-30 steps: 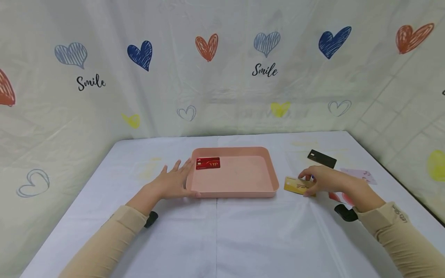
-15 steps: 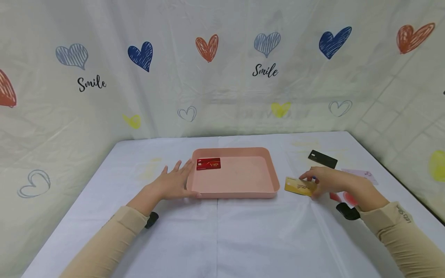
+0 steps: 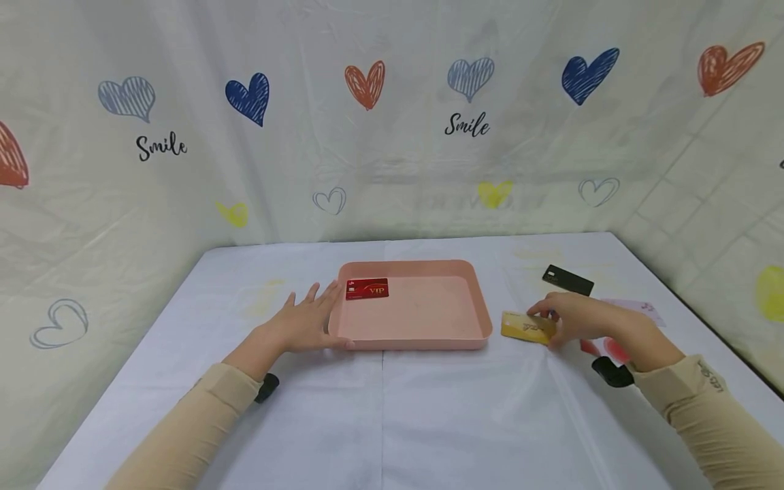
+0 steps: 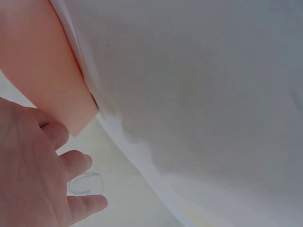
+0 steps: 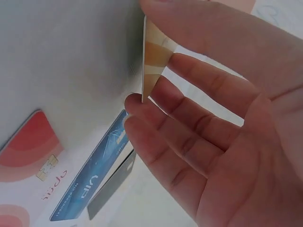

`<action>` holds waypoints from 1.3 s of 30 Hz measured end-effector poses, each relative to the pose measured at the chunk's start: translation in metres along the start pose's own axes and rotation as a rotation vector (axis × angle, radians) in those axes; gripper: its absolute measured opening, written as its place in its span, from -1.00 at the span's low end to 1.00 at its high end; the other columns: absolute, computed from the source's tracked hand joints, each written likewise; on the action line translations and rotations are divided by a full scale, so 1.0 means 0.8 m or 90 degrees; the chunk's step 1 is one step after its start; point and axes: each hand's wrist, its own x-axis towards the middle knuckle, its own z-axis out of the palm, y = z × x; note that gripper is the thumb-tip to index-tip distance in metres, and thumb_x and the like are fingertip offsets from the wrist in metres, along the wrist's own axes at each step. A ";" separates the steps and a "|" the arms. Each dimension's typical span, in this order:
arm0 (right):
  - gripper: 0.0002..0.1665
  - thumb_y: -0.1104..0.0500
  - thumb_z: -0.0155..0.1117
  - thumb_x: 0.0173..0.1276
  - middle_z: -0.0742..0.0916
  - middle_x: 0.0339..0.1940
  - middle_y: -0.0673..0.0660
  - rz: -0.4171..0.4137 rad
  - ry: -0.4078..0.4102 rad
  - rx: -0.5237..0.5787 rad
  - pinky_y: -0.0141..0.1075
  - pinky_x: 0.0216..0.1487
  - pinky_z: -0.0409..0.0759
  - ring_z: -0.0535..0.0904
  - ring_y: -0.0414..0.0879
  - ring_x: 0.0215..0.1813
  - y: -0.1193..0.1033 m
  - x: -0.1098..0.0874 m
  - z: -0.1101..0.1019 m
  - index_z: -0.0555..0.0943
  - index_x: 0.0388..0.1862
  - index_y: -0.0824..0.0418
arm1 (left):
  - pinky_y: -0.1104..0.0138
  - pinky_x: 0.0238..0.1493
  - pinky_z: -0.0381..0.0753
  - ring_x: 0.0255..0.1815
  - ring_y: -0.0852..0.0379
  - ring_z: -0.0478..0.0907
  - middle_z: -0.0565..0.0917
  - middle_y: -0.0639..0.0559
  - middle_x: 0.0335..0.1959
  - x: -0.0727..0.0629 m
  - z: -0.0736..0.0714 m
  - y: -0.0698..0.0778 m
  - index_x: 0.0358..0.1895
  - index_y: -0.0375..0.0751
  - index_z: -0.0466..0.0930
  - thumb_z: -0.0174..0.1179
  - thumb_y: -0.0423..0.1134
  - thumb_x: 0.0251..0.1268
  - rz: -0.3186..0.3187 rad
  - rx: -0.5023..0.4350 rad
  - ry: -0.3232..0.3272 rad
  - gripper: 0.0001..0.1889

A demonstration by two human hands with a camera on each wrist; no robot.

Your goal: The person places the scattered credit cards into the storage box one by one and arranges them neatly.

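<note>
Right of the pink tray (image 3: pixel 422 313), our right hand (image 3: pixel 574 318) has slid its thumb to the end of the gold card (image 3: pixel 524 328), pinching it, likely surer; our left hand (image 3: pixel 299 325) spreads against the tray's left side.

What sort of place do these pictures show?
Probably an indoor booth arranged for tabletop work, though the pictures cannot settle this: a heart-printed sheet hangs behind and at the sides, a white-covered table fills the space, and a tray sits on it.
</note>
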 end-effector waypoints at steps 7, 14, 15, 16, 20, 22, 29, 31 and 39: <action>-0.29 0.23 0.66 0.08 0.65 -0.11 0.06 -0.021 0.016 -0.012 0.02 0.01 0.64 0.59 0.00 -0.09 -0.001 0.001 -0.015 0.63 0.22 0.36 | -0.41 0.45 -0.19 0.65 -0.31 -0.17 -0.11 -0.08 0.70 0.000 0.001 0.000 0.69 -0.18 -0.21 0.19 0.51 0.17 0.000 0.003 0.000 0.25; -0.29 0.27 0.65 0.09 0.65 -0.08 0.12 -0.032 0.031 -0.021 0.02 0.00 0.63 0.58 0.04 -0.07 -0.007 0.002 -0.038 0.60 0.23 0.41 | -0.39 0.46 -0.19 0.66 -0.29 -0.18 -0.12 -0.08 0.70 -0.001 0.002 0.001 0.69 -0.19 -0.21 0.19 0.52 0.17 -0.004 0.006 -0.003 0.26; -0.28 0.27 0.64 0.10 0.65 -0.06 0.13 -0.027 0.029 -0.022 0.03 0.01 0.64 0.58 0.05 -0.06 -0.008 0.002 -0.040 0.60 0.24 0.41 | -0.39 0.47 -0.19 0.66 -0.29 -0.18 -0.12 -0.08 0.70 -0.001 0.002 0.001 0.69 -0.19 -0.21 0.19 0.52 0.17 -0.005 0.006 -0.003 0.26; -0.28 0.27 0.63 0.10 0.65 -0.05 0.15 -0.022 0.029 -0.018 0.06 0.02 0.64 0.59 0.07 -0.04 -0.010 0.002 -0.042 0.59 0.25 0.41 | -0.39 0.47 -0.19 0.66 -0.28 -0.18 -0.12 -0.08 0.70 0.000 0.002 0.000 0.69 -0.20 -0.21 0.19 0.52 0.17 -0.005 0.006 -0.004 0.26; -0.28 0.28 0.62 0.12 0.65 -0.01 0.17 -0.015 0.031 -0.014 0.08 0.03 0.65 0.61 0.10 0.01 -0.013 0.004 -0.049 0.58 0.27 0.40 | -0.39 0.46 -0.19 0.66 -0.28 -0.19 -0.12 -0.08 0.70 0.000 0.002 0.000 0.69 -0.20 -0.22 0.18 0.53 0.17 -0.007 0.005 -0.005 0.27; -0.29 0.28 0.62 0.12 0.65 0.00 0.17 -0.021 0.033 -0.013 0.08 0.04 0.65 0.62 0.11 0.02 -0.015 0.005 -0.051 0.58 0.27 0.40 | -0.40 0.46 -0.19 0.66 -0.29 -0.19 -0.12 -0.08 0.70 0.001 0.002 -0.001 0.69 -0.19 -0.21 0.18 0.52 0.17 -0.006 0.006 -0.004 0.26; -0.29 0.28 0.61 0.14 0.65 0.03 0.18 -0.022 0.041 -0.001 0.09 0.06 0.65 0.61 0.12 0.03 -0.026 0.014 -0.059 0.58 0.29 0.37 | -0.41 0.46 -0.21 0.66 -0.31 -0.20 -0.12 -0.09 0.70 0.002 0.001 -0.002 0.69 -0.18 -0.22 0.19 0.53 0.15 -0.008 0.000 -0.007 0.27; -0.30 0.27 0.60 0.16 0.66 0.03 0.18 -0.021 0.048 0.001 0.07 0.05 0.66 0.60 0.10 0.02 -0.029 0.017 -0.061 0.59 0.29 0.36 | -0.42 0.45 -0.22 0.65 -0.33 -0.20 -0.11 -0.11 0.70 0.002 0.000 -0.001 0.69 -0.19 -0.21 0.19 0.53 0.14 -0.008 -0.004 -0.009 0.27; -0.31 0.27 0.59 0.17 0.66 0.03 0.18 -0.046 0.062 -0.005 0.00 -0.01 0.68 0.60 0.07 0.00 -0.039 0.028 -0.064 0.58 0.29 0.36 | -0.40 0.46 -0.20 0.66 -0.30 -0.19 -0.11 -0.09 0.70 0.000 -0.002 0.004 0.69 -0.19 -0.22 0.18 0.52 0.18 -0.007 0.006 -0.008 0.25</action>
